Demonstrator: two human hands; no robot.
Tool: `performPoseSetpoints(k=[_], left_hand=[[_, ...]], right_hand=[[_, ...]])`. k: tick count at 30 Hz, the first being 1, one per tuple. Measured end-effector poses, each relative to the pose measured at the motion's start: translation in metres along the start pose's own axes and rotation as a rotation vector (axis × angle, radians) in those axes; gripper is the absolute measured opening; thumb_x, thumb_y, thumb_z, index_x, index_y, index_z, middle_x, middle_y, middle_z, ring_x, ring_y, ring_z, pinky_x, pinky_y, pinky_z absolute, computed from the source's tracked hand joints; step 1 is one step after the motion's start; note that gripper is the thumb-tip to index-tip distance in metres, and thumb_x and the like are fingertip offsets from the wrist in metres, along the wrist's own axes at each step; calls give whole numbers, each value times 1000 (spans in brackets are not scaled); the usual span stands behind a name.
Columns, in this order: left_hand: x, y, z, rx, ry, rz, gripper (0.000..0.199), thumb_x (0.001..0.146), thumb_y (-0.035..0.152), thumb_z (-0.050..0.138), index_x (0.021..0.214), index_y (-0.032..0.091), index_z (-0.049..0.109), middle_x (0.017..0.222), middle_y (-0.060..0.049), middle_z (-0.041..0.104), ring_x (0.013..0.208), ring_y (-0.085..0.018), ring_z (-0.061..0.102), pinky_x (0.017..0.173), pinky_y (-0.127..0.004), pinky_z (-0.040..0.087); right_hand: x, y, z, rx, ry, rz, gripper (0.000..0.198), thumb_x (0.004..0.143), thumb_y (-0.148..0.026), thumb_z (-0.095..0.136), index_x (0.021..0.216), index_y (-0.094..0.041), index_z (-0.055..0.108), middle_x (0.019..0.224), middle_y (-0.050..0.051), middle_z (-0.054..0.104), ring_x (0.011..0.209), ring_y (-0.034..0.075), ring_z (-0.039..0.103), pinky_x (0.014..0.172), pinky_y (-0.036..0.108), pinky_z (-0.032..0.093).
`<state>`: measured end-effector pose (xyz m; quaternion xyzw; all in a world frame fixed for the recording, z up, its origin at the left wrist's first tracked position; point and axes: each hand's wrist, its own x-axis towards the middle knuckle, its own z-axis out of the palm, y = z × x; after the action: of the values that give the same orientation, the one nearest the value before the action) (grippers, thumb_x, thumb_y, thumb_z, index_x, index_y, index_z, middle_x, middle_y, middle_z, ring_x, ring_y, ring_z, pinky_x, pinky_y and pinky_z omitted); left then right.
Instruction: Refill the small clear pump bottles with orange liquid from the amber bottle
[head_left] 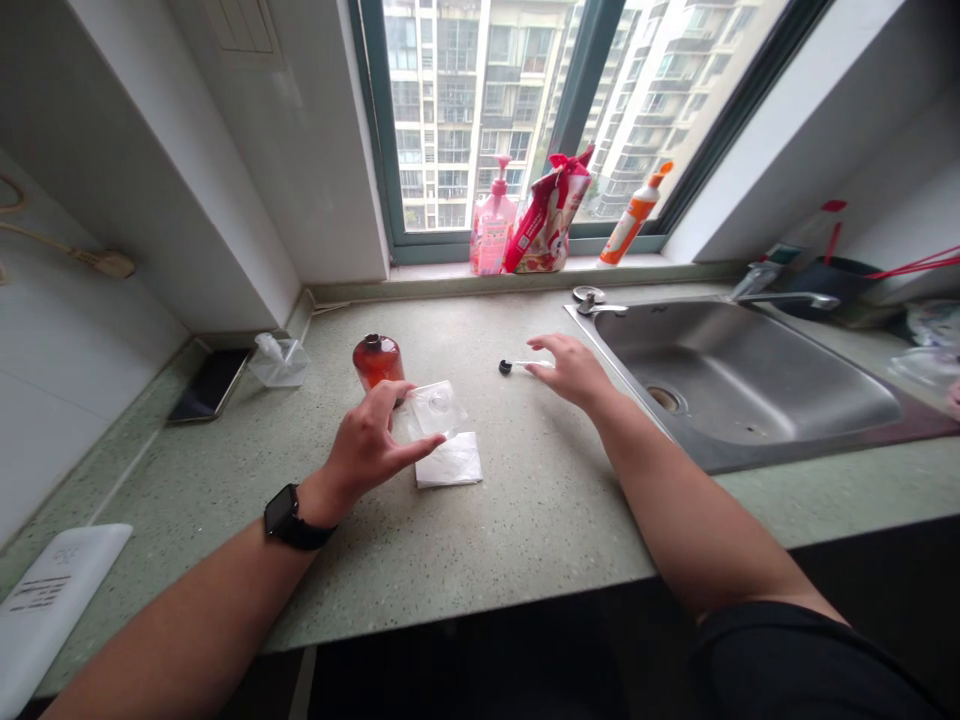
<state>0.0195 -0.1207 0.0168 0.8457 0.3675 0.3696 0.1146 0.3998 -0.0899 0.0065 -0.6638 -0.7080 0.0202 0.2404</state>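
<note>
Our left hand (367, 440) pinches clear plastic square (437, 405) | right hand (574, 370), fingers apart, at thin tube (519, 365) | tube sideways, black end leftward

A matt, faintly rough look is given to the counter (540, 540) by fine speckles, as in stone. The sink (750, 370) is made of metal, softly shiny and smooth. Light is caught by the glossy brown bottle (379, 362); whether it is glass or plastic cannot be told. Smooth, see-through plastic is seen in the clear box (436, 408), while a paper-like, slightly creased surface is shown by the white packet (450, 463). The red bag (549, 218) is formed of shiny, wrinkled film.
</note>
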Motion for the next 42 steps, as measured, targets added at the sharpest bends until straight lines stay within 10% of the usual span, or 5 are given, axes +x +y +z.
performPoseSetpoints(k=[4, 12, 21, 29, 42], left_hand=[[1, 1, 0, -43, 0, -39, 60, 86, 61, 84, 125, 21, 61, 106, -4, 70, 76, -18, 64, 72, -33, 55], [2, 3, 0, -157, 10, -74, 66, 84, 66, 84, 128, 21, 62, 112, -6, 73, 76, -17, 64, 73, -33, 55], [0, -1, 1, -150, 8, 13, 81, 85, 82, 73, 136, 20, 61, 119, -10, 73, 77, -19, 66, 75, -35, 56], [11, -39, -6, -158, 444, -132, 52, 106, 66, 52, 136, 23, 58, 132, -12, 67, 112, -25, 65, 102, -45, 53], [16, -89, 16, -489, 127, -376, 81, 80, 50, 92, 147, 22, 55, 147, -15, 65, 139, -34, 61, 124, -52, 42]], right_hand=[[-13, -46, 7, 336, 92, -171, 33, 100, -50, 66, 121, -25, 74, 115, 10, 81, 113, 30, 75, 106, 52, 56], [-43, -96, 47, 888, -316, -325, 95, 83, -58, 87, 164, -34, 44, 160, 15, 58, 147, 33, 59, 121, 58, 52], [-44, -103, 49, 1008, -299, -182, 70, 76, -48, 95, 139, -32, 67, 136, 9, 75, 129, 33, 70, 116, 59, 54], [-37, -95, 44, 977, -153, -83, 67, 73, -52, 95, 132, -30, 71, 136, 9, 76, 125, 32, 72, 115, 58, 54], [-29, -88, 40, 1004, -50, 13, 67, 73, -53, 95, 131, -30, 71, 136, 8, 77, 125, 31, 72, 118, 58, 51]])
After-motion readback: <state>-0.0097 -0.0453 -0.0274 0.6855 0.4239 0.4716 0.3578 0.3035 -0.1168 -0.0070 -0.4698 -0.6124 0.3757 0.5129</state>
